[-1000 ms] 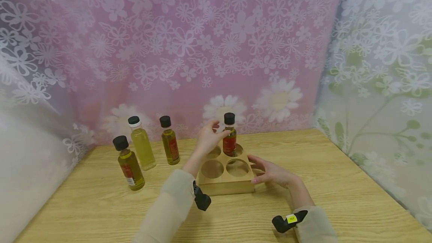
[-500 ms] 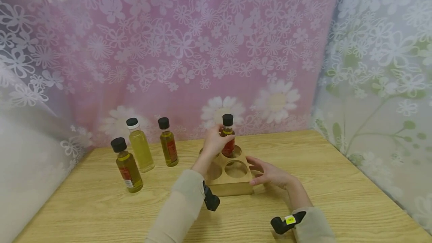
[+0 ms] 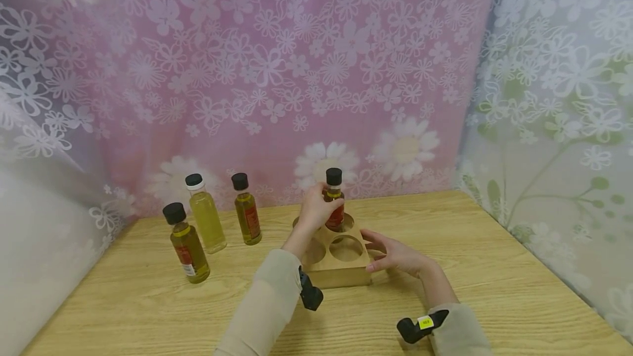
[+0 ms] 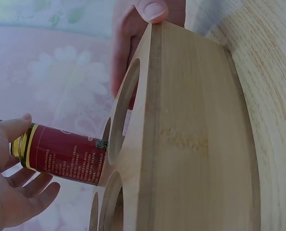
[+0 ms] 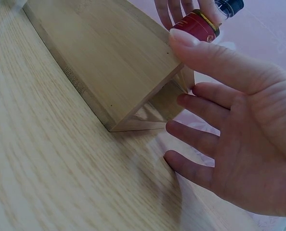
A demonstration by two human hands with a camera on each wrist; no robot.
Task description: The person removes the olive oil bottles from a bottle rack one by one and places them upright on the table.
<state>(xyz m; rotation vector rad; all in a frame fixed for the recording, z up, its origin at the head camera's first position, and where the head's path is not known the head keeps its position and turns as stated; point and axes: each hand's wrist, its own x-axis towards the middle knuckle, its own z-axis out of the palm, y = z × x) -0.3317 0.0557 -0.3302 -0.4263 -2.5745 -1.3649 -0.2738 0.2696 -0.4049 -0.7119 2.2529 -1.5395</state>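
An oil bottle with a red label and black cap stands in the far right hole of a wooden bottle rack. My left hand holds the bottle at its upper part, thumb on one side and fingers on the other. In the left wrist view, the bottle's label shows between that hand and the holed top. At the rack's right side is my right hand. Its thumb touches the front corner and its loosely extended fingers lie along the open end of the rack, seen in the right wrist view.
To the left on the wooden table stand a dark-capped oil bottle with a red label, a pale yellow oil bottle and another red-labelled bottle. A pink floral curtain hangs behind the table.
My left hand has moved right and closed around the bottle in the rack, which it only touched at the side before. The right hand stays at the rack.
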